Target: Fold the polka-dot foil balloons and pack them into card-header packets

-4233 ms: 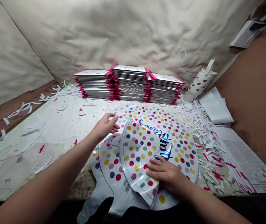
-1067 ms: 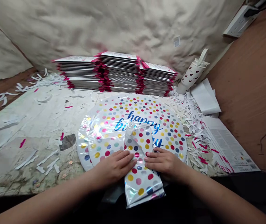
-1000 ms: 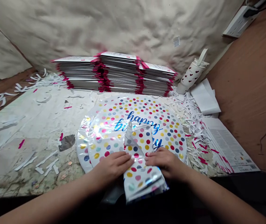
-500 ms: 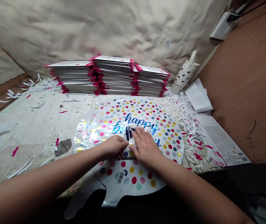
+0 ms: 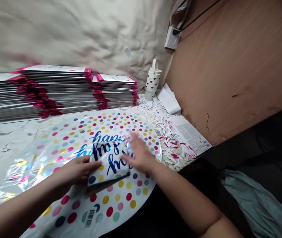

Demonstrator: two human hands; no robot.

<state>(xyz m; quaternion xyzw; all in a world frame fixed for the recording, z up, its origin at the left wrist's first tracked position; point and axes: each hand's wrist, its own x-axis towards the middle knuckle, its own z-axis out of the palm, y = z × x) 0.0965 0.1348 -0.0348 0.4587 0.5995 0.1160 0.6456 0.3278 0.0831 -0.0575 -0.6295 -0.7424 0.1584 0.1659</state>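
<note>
Pinches folded dotted foil (image 5: pixel 113 168) in left hand (image 5: pixel 80 168).
Spreads right hand (image 5: pixel 142 157) over it, unclear if touching, above unfolded sheets (image 5: pixel 124 206).

three card stacks (image 5: pixel 61 89), at least two flat dotted balloons (image 5: pixel 121 205), one folded balloon (image 5: pixel 108 168), two hands (image 5: pixel 142 158), one lidded cup (image 5: pixel 152 82), one power strip (image 5: pixel 172 39).

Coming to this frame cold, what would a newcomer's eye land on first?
Probably the large, flat polka-dot sheets with blue lettering, spread across the front of the table, and the folded dotted piece the left hand holds above them. Next come the tall pink-edged stacks along the back wall, with a heart-patterned tumbler just right of them.
</note>
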